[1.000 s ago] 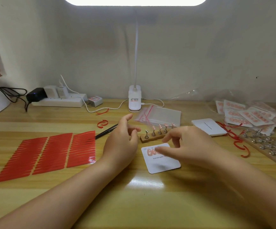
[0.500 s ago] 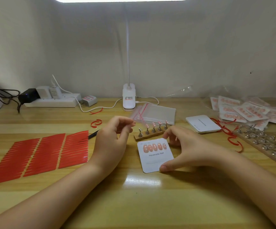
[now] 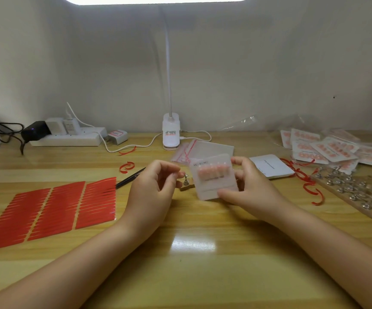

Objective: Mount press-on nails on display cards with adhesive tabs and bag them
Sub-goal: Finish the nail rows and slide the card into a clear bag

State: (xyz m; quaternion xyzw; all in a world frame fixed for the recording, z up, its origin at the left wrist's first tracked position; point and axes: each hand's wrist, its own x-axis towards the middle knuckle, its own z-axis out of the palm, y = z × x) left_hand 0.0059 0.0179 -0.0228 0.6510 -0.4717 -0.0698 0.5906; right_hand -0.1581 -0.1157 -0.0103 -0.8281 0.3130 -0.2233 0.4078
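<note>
Red striped adhesive sheets [image 3: 53,210] lie on yellow wood-grain desk [image 3: 191,253]; white card [image 3: 214,177] bears pink nails [image 3: 213,171].

Bare forearms; no sleeves; hands [image 3: 203,186] ungloved

The wooden table [image 3: 191,253] carries red adhesive strip sheets [image 3: 53,210] by its left edge, bagged cards [image 3: 336,150], seemingly, far right.

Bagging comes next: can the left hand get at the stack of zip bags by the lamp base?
Probably yes. The left hand holds nothing, and the zip bags lie just beyond it on the table. Only the card held in the right hand overlaps their near edge.
</note>
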